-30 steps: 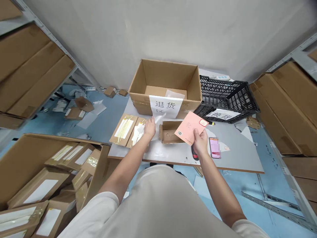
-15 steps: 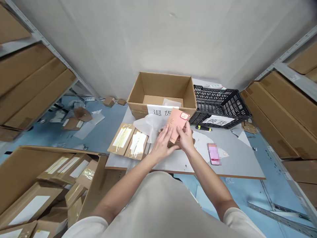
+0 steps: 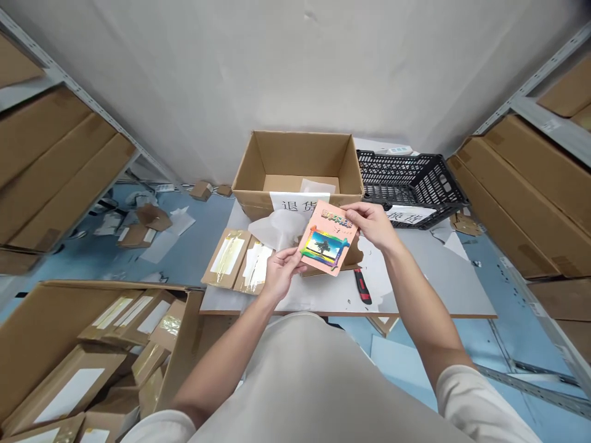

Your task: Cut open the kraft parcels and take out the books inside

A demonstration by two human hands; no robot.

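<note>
A pink booklet (image 3: 318, 216) is held up over the table, its cover with a tree picture in a rainbow frame facing me. My left hand (image 3: 281, 272) pinches its lower left edge. At the upper right corner, the thumb and fingers of my right hand (image 3: 372, 224) are closed on it. Under the booklet lies an opened brown cardboard package (image 3: 353, 255), largely hidden by it. Just right of that package rests a red and black utility knife (image 3: 362, 287). Crumpled white wrapping (image 3: 277, 229) lies left of the booklet, beside two taped parcels (image 3: 225, 258).
Behind my hands stands an open cardboard box (image 3: 249, 195) with a paper sign. To its right is a black plastic crate (image 3: 441, 195), also labelled. A large carton (image 3: 69, 287) of parcels is at lower left. Shelves with long boxes (image 3: 512, 203) flank both sides.
The booklet has turned from its plain side to its picture cover. My hands have moved apart to opposite edges. The phone no longer shows; a red and black knife now does.
</note>
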